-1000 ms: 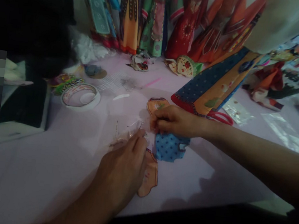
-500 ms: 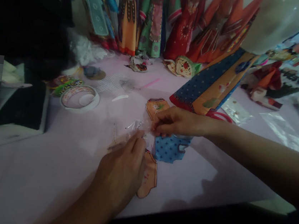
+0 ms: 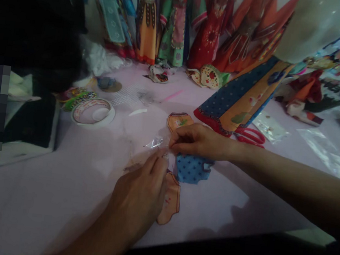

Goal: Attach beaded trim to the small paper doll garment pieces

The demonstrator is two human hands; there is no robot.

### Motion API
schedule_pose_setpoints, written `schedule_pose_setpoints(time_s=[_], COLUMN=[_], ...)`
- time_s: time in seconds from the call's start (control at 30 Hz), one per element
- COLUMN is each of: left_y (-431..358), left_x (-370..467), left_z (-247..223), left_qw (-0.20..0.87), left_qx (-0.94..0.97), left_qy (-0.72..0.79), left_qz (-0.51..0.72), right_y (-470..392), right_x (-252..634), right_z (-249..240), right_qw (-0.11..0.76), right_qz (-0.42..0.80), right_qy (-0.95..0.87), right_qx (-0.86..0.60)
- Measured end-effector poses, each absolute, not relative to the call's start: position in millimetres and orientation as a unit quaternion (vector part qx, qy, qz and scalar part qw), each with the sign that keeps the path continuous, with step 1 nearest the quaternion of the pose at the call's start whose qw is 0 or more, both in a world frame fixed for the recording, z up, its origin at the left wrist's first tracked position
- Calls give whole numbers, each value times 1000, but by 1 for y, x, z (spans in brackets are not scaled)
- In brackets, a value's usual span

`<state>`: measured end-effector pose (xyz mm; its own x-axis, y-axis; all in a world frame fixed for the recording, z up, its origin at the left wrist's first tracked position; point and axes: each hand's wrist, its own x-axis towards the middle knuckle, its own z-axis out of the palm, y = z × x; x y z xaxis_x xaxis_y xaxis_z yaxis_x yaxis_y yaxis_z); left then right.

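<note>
My left hand (image 3: 143, 188) has its fingers pinched at the edge of a small clear plastic bag (image 3: 156, 143). My right hand (image 3: 194, 141) is closed too, thumb and finger together at the bag's right side; what lies between them is too small to make out. An orange cloth piece (image 3: 178, 120) shows just beyond my right hand, and a blue patterned cloth piece (image 3: 191, 169) lies just below it. Beside my left hand lies another orange cloth piece (image 3: 170, 203), partly covered by the hand. Thin beaded strips (image 3: 131, 166) are left of my left fingers.
A tape roll (image 3: 93, 112) lies on the left, near a rhinestone sheet (image 3: 129, 96). Red-handled scissors (image 3: 251, 136) sit by a blue and orange doll dress (image 3: 237, 96). More dressed dolls (image 3: 177, 26) stand behind. A person's dark sleeve or clothing (image 3: 35, 18) fills the upper left.
The whole view has shifted slightly. My right hand has moved a little to the left relative to the cloth pieces, and more of the scissors' red handles shows. My left hand keeps its pinch.
</note>
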<state>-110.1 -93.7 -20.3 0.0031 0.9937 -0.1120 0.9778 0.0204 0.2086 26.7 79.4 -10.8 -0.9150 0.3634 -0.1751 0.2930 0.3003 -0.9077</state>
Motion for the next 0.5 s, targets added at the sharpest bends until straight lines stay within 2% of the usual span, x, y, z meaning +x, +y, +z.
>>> schedule_pose_setpoints(time_s=[0.2,0.37,0.5], left_y=[-93,-93,-94], left_x=[-111,-111,-110], left_z=[-19,-20,-18], left_qw=[129,109,114], left_qx=[703,702,703], left_qy=[699,703,702], left_qz=[22,28,21], right_y=[74,73,77], right_x=[24,25,24], right_z=[-9,-9,-9], right_qw=[63,93,69], right_qz=[420,381,344], right_qy=[-884,-899,-923], right_qx=[-196,-197,-160])
